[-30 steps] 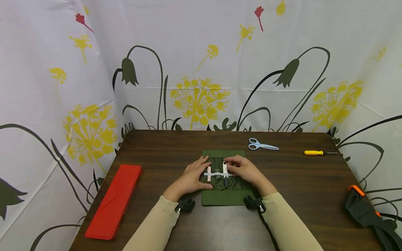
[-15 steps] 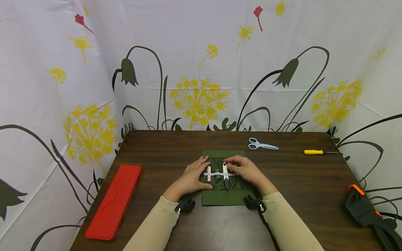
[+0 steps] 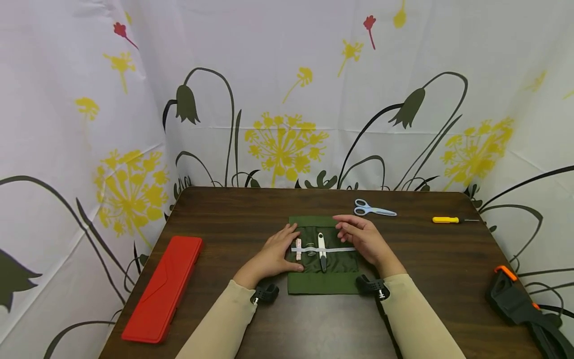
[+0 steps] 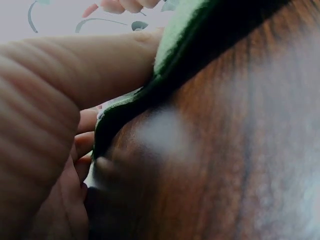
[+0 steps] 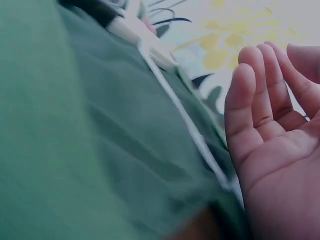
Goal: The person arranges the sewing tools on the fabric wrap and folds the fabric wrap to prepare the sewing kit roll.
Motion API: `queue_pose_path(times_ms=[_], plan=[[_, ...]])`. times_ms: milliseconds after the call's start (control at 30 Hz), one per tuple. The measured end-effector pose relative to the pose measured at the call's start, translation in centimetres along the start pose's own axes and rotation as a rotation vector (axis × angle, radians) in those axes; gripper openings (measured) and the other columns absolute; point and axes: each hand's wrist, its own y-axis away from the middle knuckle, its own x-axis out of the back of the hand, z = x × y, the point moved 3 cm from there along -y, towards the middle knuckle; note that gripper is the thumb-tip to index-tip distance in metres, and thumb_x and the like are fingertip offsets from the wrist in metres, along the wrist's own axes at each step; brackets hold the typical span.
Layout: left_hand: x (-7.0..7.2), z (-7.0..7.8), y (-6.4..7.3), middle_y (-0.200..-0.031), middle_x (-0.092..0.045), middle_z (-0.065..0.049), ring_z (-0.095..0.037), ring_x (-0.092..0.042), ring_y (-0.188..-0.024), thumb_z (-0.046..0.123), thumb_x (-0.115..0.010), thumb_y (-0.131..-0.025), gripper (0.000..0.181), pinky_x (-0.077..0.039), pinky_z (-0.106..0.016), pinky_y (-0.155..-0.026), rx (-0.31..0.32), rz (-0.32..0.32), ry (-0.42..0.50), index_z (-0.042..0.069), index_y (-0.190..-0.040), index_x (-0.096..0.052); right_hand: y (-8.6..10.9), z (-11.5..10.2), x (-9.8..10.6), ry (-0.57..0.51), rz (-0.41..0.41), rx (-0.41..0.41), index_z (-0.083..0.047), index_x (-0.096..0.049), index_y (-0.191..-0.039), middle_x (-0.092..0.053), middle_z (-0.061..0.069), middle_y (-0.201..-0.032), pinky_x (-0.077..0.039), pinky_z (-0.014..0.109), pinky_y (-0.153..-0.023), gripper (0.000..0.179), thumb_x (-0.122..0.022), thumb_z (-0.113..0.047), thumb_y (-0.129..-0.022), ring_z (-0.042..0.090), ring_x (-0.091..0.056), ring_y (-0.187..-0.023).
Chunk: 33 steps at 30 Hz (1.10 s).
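A green cloth organizer [image 3: 323, 284] lies unfolded on the table, a white elastic strap [image 3: 341, 249] running across it. Under the strap sit a pinkish-white marked strip [image 3: 298, 248], a small clear round-ended item [image 3: 311, 249] and a slim white tool [image 3: 321, 244] with a dark lower end. My left hand [image 3: 271, 254] rests along the cloth's left edge, fingers extended; the left wrist view shows its thumb [image 4: 115, 65] touching the green edge. Above the cloth's right side, my right hand [image 3: 365, 242] holds nothing, its fingers loosely bent, as the right wrist view shows too.
Light blue scissors [image 3: 374, 208] lie behind the organizer. Farther right is a yellow-handled screwdriver [image 3: 446, 220]. A red case [image 3: 163, 289] occupies the table's left side, and a black-and-orange tool [image 3: 515, 299] the right edge. A patterned curtain [image 3: 282, 99] hangs behind the table.
My right hand has let go of the slim white tool and moved right, away from it. The tool had slid slightly toward me under the strap. My left hand has stayed in place.
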Motion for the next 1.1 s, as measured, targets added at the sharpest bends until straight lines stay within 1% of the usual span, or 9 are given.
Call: queue_pose_path(times_ms=[100,200,333,433,500,667,867,967,1100], plan=[[0.2,0.2,0.0,-0.184,-0.019,-0.009,-0.034,-0.008,-0.173,0.042,-0.092,-0.089,0.104,-0.005,-0.063,-0.138,-0.002,0.007,-0.004,0.008,-0.170,-0.037,0.0,-1.1,1.1,0.065,0.085,0.002,0.011,-0.059,-0.146,-0.071,0.010,-0.113,-0.060,0.024,-0.080,0.039,-0.057,-0.010,-0.114,0.012,-0.070,-0.092],[0.2,0.3,0.1,-0.184,-0.020,-0.009,-0.034,-0.007,-0.173,0.041,-0.092,-0.089,0.103,0.001,-0.061,-0.138,0.005,0.013,0.001,0.007,-0.170,-0.037,0.0,-2.9,2.4,0.229,0.194,-0.003,0.008,-0.063,-0.143,-0.072,0.007,-0.114,-0.059,0.026,-0.082,0.037,-0.061,-0.014,-0.113,0.016,-0.069,-0.097],[0.1,0.2,0.2,-0.184,-0.018,-0.009,-0.033,-0.007,-0.173,0.040,-0.091,-0.090,0.103,0.000,-0.060,-0.139,0.015,0.011,0.011,0.007,-0.170,-0.036,-0.3,-5.7,3.8,0.592,0.274,-0.034,0.001,-0.069,-0.140,-0.072,0.013,-0.121,-0.057,0.034,-0.089,0.035,-0.065,-0.018,-0.112,0.027,-0.067,-0.108],[0.2,0.1,0.3,-0.184,-0.017,-0.009,-0.033,-0.006,-0.173,0.039,-0.091,-0.091,0.103,0.001,-0.060,-0.139,0.021,0.009,0.023,0.007,-0.171,-0.035,-1.1,-7.3,4.6,0.849,0.277,-0.056,-0.001,-0.070,-0.137,-0.070,0.019,-0.122,-0.055,0.044,-0.093,0.033,-0.066,-0.019,-0.110,0.033,-0.065,-0.112],[0.4,0.1,0.3,-0.185,-0.015,-0.010,-0.033,-0.005,-0.173,0.037,-0.091,-0.091,0.103,0.002,-0.059,-0.139,0.028,0.005,0.028,0.007,-0.171,-0.034,-1.6,-7.9,5.0,0.965,0.274,-0.065,0.001,-0.070,-0.135,-0.070,0.021,-0.123,-0.055,0.050,-0.096,0.032,-0.068,-0.017,-0.109,0.036,-0.065,-0.114],[0.6,0.0,0.3,-0.185,-0.011,-0.011,-0.034,-0.002,-0.173,0.035,-0.090,-0.092,0.102,0.004,-0.059,-0.139,0.039,0.000,0.038,0.007,-0.172,-0.032,-3.0,-7.9,6.2,1.125,0.257,-0.076,0.007,-0.071,-0.130,-0.070,0.027,-0.122,-0.054,0.060,-0.101,0.034,-0.073,-0.013,-0.103,0.044,-0.065,-0.118],[0.2,-0.1,0.2,-0.185,-0.010,-0.011,-0.035,-0.003,-0.173,0.037,-0.089,-0.093,0.101,0.000,-0.060,-0.139,0.030,0.003,0.032,0.008,-0.172,-0.033,-3.5,-6.0,7.8,1.300,0.229,-0.148,0.007,-0.070,-0.131,-0.064,0.030,-0.123,-0.051,0.061,-0.098,0.043,-0.079,-0.017,-0.096,0.048,-0.061,-0.114],[0.2,-0.1,0.3,-0.185,-0.011,-0.011,-0.036,-0.004,-0.173,0.036,-0.090,-0.093,0.100,0.000,-0.060,-0.138,0.029,0.005,0.040,0.007,-0.171,-0.034,-3.6,-5.2,8.2,1.334,0.206,-0.199,0.006,-0.072,-0.130,-0.064,0.028,-0.121,-0.052,0.059,-0.093,0.042,-0.080,-0.017,-0.095,0.046,-0.060,-0.110],[0.3,0.1,0.4,-0.185,-0.012,-0.012,-0.036,-0.004,-0.173,0.035,-0.090,-0.092,0.100,-0.001,-0.061,-0.138,0.026,0.010,0.046,0.006,-0.171,-0.035,-3.8,-4.9,8.3,1.360,0.200,-0.220,0.004,-0.075,-0.127,-0.066,0.026,-0.119,-0.053,0.058,-0.091,0.038,-0.079,-0.015,-0.095,0.043,-0.062,-0.107]])
